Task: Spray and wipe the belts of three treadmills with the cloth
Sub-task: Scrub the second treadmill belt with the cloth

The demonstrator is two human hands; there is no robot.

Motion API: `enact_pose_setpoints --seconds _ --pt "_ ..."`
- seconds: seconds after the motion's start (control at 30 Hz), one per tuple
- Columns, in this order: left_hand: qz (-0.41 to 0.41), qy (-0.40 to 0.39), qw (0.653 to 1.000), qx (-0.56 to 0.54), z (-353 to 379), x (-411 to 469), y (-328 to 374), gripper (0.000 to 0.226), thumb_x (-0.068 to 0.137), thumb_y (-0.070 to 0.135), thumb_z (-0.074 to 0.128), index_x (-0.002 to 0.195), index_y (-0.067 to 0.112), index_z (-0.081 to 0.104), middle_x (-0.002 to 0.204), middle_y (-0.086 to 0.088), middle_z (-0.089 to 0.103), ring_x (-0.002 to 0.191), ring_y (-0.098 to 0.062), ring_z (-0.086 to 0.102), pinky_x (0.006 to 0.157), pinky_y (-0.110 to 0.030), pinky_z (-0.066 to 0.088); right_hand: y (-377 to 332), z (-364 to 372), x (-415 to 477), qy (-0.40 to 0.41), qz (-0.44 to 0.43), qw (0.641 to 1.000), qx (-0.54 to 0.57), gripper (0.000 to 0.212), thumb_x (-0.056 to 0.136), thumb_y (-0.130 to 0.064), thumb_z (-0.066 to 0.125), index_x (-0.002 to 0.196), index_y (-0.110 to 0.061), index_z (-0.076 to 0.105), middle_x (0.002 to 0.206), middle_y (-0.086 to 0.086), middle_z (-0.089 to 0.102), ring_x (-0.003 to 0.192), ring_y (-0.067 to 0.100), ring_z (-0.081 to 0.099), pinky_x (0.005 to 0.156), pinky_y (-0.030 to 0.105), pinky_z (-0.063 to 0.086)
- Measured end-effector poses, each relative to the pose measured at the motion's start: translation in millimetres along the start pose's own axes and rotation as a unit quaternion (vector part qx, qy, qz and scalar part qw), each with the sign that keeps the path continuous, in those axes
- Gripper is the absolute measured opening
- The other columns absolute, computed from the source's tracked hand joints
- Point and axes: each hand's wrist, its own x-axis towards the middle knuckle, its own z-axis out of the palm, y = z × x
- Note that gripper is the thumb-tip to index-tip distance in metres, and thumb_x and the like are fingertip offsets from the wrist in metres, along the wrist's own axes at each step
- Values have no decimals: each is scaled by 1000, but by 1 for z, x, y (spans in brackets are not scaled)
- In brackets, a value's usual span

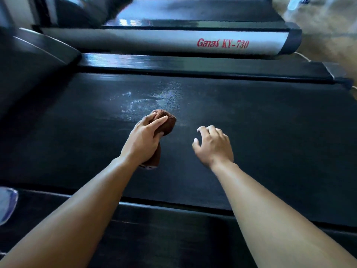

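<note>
The left hand [144,140] grips a bunched brown cloth [165,122] on the near treadmill belt [251,122], beside wet spray droplets [154,99] not yet wiped. The right hand [213,146] hovers empty, fingers loosely curled. A second treadmill [193,42] lies beyond.

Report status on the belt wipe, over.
Left hand grips brown cloth on treadmill belt. Right hand empty. Wet spray patch just beyond cloth. Nothing blocking.
</note>
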Motion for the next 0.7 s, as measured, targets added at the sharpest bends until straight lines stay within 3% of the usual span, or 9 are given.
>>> enact_pose_setpoints --seconds 0.33,0.7 --pt "-84 31 995 38 -52 21 -113 49 92 17 67 139 29 58 149 -6 47 135 -31 46 115 -41 36 -94 55 56 -18 -33 999 36 37 95 -36 49 128 -20 55 126 5 53 122 26 46 105 39 31" --pt "-223 61 972 50 -64 52 -240 50 95 21 62 144 28 53 153 -6 42 138 -30 42 118 -37 29 -96 106 122 -22 -20 1000 -7 44 96 -43 45 135 -23 50 147 8 43 140 28 32 118 47 23"
